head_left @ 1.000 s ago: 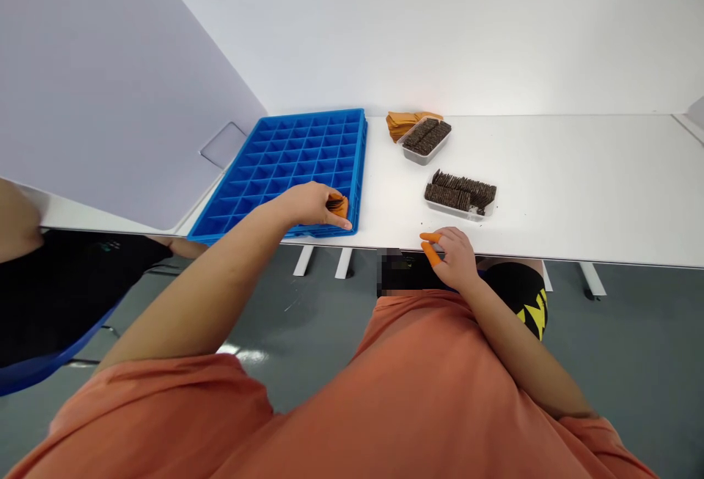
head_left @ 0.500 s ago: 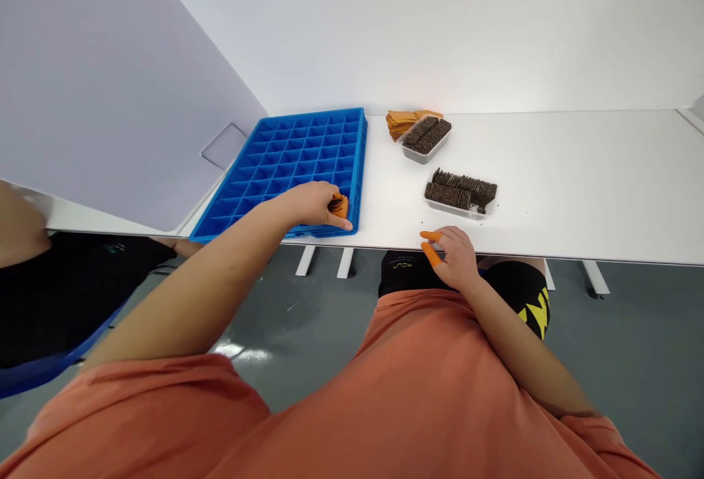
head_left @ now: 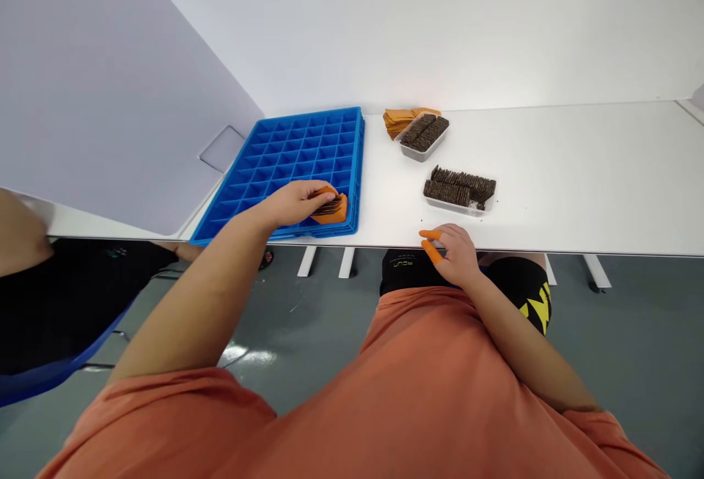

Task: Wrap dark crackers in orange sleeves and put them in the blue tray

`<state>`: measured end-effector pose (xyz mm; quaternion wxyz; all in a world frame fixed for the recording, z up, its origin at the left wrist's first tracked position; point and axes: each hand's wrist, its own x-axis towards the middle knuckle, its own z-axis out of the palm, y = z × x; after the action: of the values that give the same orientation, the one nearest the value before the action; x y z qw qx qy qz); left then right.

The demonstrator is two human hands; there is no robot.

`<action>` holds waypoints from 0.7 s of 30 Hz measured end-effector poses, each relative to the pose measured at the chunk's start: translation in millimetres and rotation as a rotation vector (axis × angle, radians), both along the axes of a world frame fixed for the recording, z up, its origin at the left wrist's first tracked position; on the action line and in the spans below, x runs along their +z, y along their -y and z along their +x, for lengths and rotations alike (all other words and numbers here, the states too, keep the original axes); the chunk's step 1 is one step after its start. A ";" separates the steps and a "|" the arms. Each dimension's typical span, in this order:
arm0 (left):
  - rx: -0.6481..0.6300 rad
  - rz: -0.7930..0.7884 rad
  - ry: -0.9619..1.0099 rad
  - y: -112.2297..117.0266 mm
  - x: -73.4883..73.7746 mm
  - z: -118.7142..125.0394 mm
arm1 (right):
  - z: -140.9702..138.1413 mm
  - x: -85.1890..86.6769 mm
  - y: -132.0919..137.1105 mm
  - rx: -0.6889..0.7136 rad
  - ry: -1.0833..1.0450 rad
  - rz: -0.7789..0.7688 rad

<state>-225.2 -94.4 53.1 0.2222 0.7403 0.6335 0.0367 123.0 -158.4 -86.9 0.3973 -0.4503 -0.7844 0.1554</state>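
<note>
and the left hand has slid back leftward, its thumb off the tray's rim now, so far more of the orange packets shows. out at the far left, another person's dark clothing sits just below the grey panel. next along, the blue tray with its grid of compartments, and over its near right corner those packets, fanned a little, dark edges upward. thumb and fingers are closed in around the upper edges, the stack lying just beyond and below the fingertips; how many they really grip, i can't tell, nor how deep the stack sits. they look light, thin and bendy, likely to slide over one another, so a broad pinch across the whole stack would suit, near the top edges. moving right, more orange packets in a pile beside the back tub, which is full of dark flat pieces; these look brittle. nearer, the front tub holds more rows. below it, at the table edge, the right hand hangs half-curled, orange finger covers parted, nothing visible between them.
</note>
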 end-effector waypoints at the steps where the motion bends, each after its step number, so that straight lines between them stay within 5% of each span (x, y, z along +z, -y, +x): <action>1: -0.005 -0.007 -0.024 0.7 0.5 2.7 | 0.2 0.0 0.3 0.004 0.000 0.001; 12: -0.123 0.174 -0.077 14.6 -18.5 7.2 | 0.7 -0.8 1.1 0.023 0.015 0.019; 21: -0.163 0.144 -0.233 6.9 -15.0 23.8 | 2.3 -0.4 2.2 0.036 0.010 0.012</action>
<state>-201.4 -101.3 38.2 0.0959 0.8023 0.5887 -0.0223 125.2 -160.6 -87.4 0.3933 -0.4346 -0.7951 0.1556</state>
